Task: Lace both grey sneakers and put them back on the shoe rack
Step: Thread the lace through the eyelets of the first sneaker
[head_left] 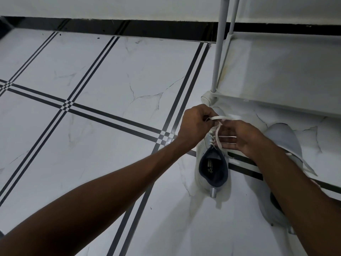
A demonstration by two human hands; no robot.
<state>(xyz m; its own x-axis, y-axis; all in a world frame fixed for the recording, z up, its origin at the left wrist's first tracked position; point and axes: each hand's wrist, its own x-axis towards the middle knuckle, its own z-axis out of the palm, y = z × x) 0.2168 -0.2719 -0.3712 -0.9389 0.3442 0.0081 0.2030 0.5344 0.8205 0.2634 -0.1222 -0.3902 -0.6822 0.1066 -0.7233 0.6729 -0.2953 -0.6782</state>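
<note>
The near sneaker (pixel 212 170) stands on the floor (pixel 92 126) before the rack (pixel 276 100); its insole bears a gold mark, too small to read. The left hand (pixel 195 124) pinches the lace (pixel 219 118) in closed fingers; the right hand (pixel 239 137), fingers curled, has lace turns across them. The second sneaker (pixel 284 139) lies beside it, under the right forearm.

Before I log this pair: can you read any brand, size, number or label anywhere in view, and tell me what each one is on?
Insole of the left sneaker: a yellowish printed mark at, too small and blurred to read; I can't tell if it is a logo or digits.
Right sneaker: no text visible; the forearm covers much of it.
Shoe rack, lace, floor tiles: no text.
</note>
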